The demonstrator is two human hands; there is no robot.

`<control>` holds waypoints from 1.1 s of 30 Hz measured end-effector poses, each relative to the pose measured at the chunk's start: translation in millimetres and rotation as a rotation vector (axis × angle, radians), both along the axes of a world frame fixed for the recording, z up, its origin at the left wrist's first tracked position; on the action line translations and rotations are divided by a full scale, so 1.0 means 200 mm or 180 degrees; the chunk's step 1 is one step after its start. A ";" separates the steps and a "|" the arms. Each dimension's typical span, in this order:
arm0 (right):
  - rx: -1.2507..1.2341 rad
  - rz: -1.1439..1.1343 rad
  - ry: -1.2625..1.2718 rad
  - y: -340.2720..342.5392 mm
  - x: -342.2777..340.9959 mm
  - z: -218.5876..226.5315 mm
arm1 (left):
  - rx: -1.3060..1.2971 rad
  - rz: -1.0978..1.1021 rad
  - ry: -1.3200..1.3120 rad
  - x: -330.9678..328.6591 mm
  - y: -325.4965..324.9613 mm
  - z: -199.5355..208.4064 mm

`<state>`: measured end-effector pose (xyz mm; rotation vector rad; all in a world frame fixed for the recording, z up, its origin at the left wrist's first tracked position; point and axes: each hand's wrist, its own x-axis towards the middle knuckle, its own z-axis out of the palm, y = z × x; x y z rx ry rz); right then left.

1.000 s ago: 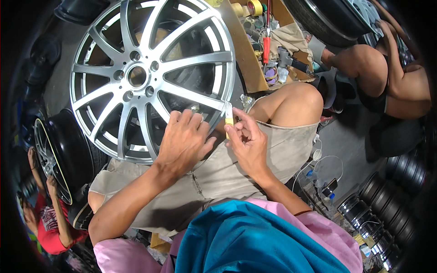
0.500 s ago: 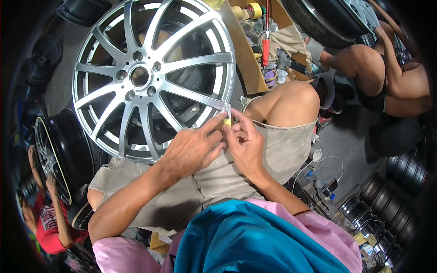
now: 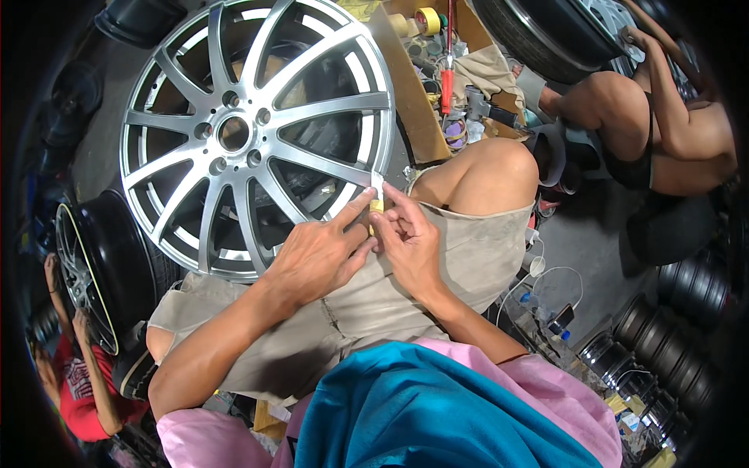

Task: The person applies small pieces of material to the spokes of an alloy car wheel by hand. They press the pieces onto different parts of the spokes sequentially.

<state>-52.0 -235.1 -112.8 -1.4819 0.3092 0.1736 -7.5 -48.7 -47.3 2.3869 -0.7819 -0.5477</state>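
Note:
A large silver alloy wheel with several spokes lies face up before my knees. At its near right rim, by the end of one spoke, is a thin narrow strip, whitish at the top and yellow below. My right hand pinches this strip between thumb and index finger, the other fingers curled. From the left, my left hand reaches in; its index fingertip touches the rim beside the strip. Its thumb is stretched toward my right hand, and its other fingers are bent. The strip's exact kind cannot be made out.
Behind my right knee stands a cardboard box with tape rolls, a red-handled screwdriver and a cloth. Another person sits at the right by a tyre; a person in red handles a wheel at left. Dark rims are stacked lower right.
The view has shifted slightly, moving the wheel and my hands a little left in the picture. More of the strip's yellow part shows between my fingers. The right-hand person's hand has risen.

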 end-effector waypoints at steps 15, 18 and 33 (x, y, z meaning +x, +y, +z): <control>-0.0101 0.0069 -0.0063 0.01 0.00 0.03 | -0.0080 0.0027 -0.0057 -0.02 0.03 -0.02; -0.0106 0.0095 -0.0063 0.02 0.01 0.02 | -0.0057 0.0060 -0.0055 -0.02 0.04 -0.02; -0.0049 0.0148 -0.0353 0.16 0.11 -0.02 | 0.0078 0.0307 -0.0161 0.00 0.15 0.03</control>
